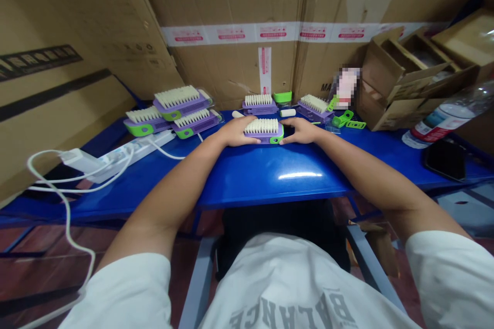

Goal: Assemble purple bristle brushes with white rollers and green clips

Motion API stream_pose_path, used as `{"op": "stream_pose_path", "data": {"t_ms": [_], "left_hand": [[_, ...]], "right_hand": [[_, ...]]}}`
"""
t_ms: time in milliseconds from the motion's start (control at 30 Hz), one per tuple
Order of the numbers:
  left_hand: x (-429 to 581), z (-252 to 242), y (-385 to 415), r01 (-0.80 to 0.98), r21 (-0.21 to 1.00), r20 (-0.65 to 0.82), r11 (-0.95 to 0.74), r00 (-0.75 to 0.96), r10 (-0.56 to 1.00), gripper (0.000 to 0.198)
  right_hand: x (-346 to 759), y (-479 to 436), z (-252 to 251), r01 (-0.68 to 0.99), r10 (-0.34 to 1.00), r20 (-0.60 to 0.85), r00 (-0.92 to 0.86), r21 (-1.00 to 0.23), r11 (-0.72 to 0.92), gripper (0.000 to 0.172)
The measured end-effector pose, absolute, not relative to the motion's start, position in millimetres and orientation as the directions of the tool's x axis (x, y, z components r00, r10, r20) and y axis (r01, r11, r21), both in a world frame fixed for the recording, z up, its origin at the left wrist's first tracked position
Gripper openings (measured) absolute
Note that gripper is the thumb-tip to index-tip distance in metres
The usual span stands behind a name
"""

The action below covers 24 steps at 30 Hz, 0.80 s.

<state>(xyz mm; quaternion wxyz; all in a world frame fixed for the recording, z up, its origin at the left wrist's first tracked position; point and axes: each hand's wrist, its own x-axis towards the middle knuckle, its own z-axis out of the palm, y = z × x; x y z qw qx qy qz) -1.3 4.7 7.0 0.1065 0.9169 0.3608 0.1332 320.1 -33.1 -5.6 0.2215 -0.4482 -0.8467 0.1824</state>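
Bristles up, a purple and green brush (262,132) rests on the blue table in front of me. My left hand (238,131) wraps round its left end, thumb along the near side. At the brush's green right end is my right hand (302,131), thumb and fingers curved apart, with the thumb tip touching or very near the green part. Behind it are another purple brush (259,105), a white cylinder (287,112) and a green part (283,96). One more brush (314,106) lies beside loose green pieces (342,119) on the right.
Several brushes (178,103) are piled at the left, by a white power strip (119,157) with cables. On the right are open cardboard boxes (401,77), a water bottle (436,124) and a black phone (445,159). Large cardboard (231,0) stands behind the blue table (247,180).
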Motion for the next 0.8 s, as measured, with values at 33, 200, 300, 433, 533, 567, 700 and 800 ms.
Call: {"op": "stream_pose_path", "data": {"t_ms": [33,200,300,433,533,567,700,800], "left_hand": [[-1.3,6.6,5.1,0.632,0.294,0.169,-0.717,0.704,0.690,0.091],[-0.7,6.1,6.0,0.632,0.301,0.169,-0.715,0.702,0.692,0.095],[-0.6,7.0,5.2,0.628,0.304,0.168,-0.717,0.705,0.689,0.095],[-1.1,8.3,4.1,0.630,0.304,0.167,-0.715,0.704,0.691,0.094],[-1.0,8.7,3.7,0.632,0.300,0.169,-0.715,0.702,0.691,0.091],[-0.8,8.7,3.6,0.632,0.298,0.169,-0.715,0.703,0.691,0.090],[-0.5,8.0,3.7,0.632,0.297,0.169,-0.716,0.703,0.690,0.094],[-1.0,7.5,3.8,0.628,0.303,0.167,-0.717,0.705,0.689,0.094]], "right_hand": [[320.1,-32.8,-6.0,0.678,0.839,0.216,-0.499,-0.506,0.534,0.077],[319.8,-32.6,-6.5,0.676,0.830,0.231,-0.507,-0.492,0.549,0.075],[319.2,-33.4,-6.0,0.682,0.834,0.223,-0.505,-0.489,0.544,0.076],[318.6,-34.0,-5.1,0.683,0.840,0.206,-0.501,-0.501,0.530,0.077],[318.4,-34.5,-4.1,0.681,0.846,0.197,-0.496,-0.515,0.520,0.078],[318.4,-34.7,-3.8,0.683,0.848,0.196,-0.493,-0.516,0.517,0.078],[318.4,-35.0,-3.5,0.694,0.850,0.193,-0.490,-0.503,0.514,0.080],[318.6,-34.3,-4.2,0.697,0.847,0.195,-0.495,-0.492,0.521,0.079]]}}
